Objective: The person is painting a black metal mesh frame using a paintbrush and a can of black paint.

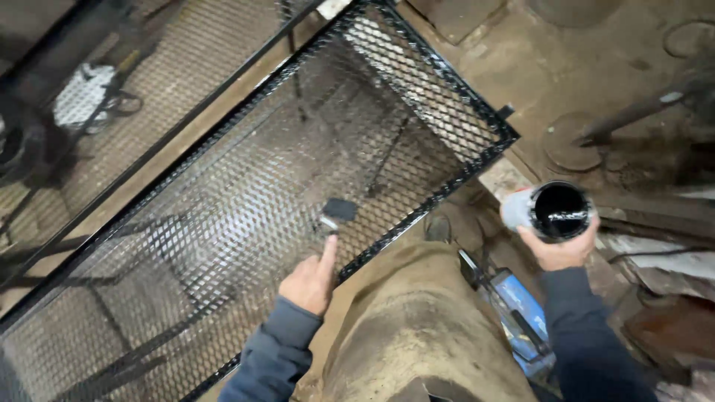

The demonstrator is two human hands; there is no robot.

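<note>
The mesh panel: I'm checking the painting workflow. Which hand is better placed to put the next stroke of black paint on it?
Left. The left hand holds the small brush with its head right at the mesh panel. The right hand is off to the side of the frame, holding the open can of black paint.

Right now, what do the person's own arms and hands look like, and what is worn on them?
Both hands are bare, with no gloves, rings or watch to be seen. The left hand comes out of a long dark blue-grey sleeve of soft, creased fabric with a plain cuff at the wrist. The right hand has a matching dark sleeve. No markings or logos show on either sleeve.
</note>
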